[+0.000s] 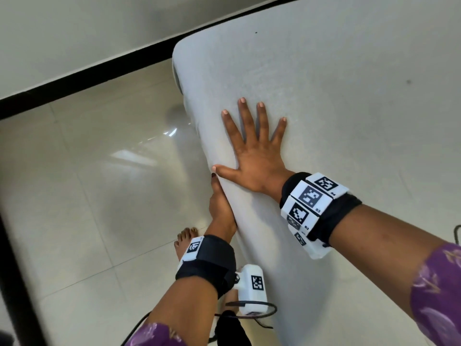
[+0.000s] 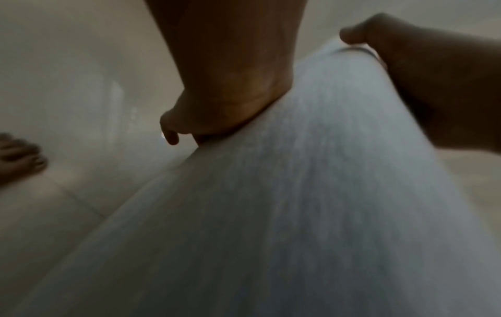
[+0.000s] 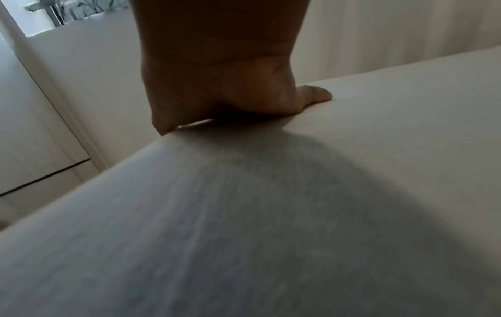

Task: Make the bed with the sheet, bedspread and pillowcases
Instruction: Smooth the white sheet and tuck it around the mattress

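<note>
A pale grey-white sheet (image 1: 324,83) covers the mattress, smooth over its top and its rounded near-left edge. My right hand (image 1: 254,146) lies flat on top near that edge, fingers spread and straight; the right wrist view shows its palm (image 3: 230,90) pressing the sheet (image 3: 244,214). My left hand (image 1: 220,206) is against the side of the mattress, thumb pointing up along the edge. In the left wrist view its fingers (image 2: 173,133) curl under the lower edge of the sheet-covered side (image 2: 271,214); most are hidden. No bedspread or pillowcase is in view.
Glossy beige floor tiles (image 1: 87,196) lie left of the bed, bounded by a black skirting strip (image 1: 87,78) and a pale wall. My bare foot (image 1: 184,243) stands close to the bed side. The mattress corner (image 1: 179,53) is ahead. A dark frame (image 1: 17,270) runs along the left.
</note>
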